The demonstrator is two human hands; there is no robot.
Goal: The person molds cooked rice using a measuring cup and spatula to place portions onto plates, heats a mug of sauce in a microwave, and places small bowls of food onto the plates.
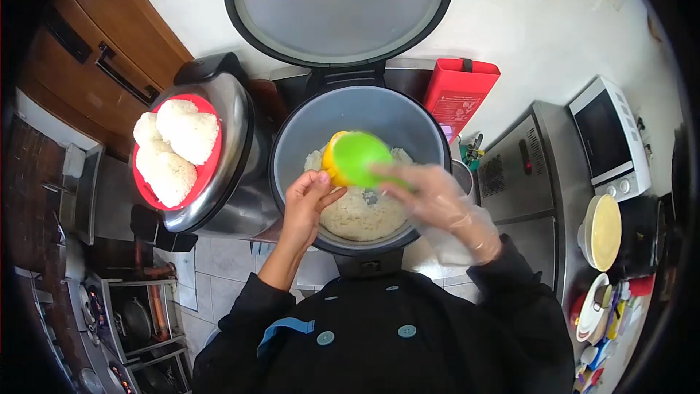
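- Dark jacket (364,328) fills the near edge, pale blue buttons down its front, both sleeves reaching over a big cooker.
- Left hand (308,201) comes in from the left, and it's got a yellow cup (334,152) pinched between thumb and fingers, tilted above the pot!
- Right hand (445,203), in a clear plastic glove, grips a green paddle (359,157), blurred, its broad face right across the cup's mouth; what the cup holds is hidden behind it.
- Below them, the grey inner pot (364,106) carries white rice (361,220) low in the bottom, well under the rim.
- Far side: the cooker's lid (339,7) stands raised, its grey underside showing.
- Over to the left, a second cooker (240,106) with its lid down, and on top a red plate (210,169) loaded with rounded rice mounds (188,135), pressed close together.
- Far right of the pot, a red printed packet (463,91); farther right, a pale bowl (604,233) just nearer than a microwave (605,138).
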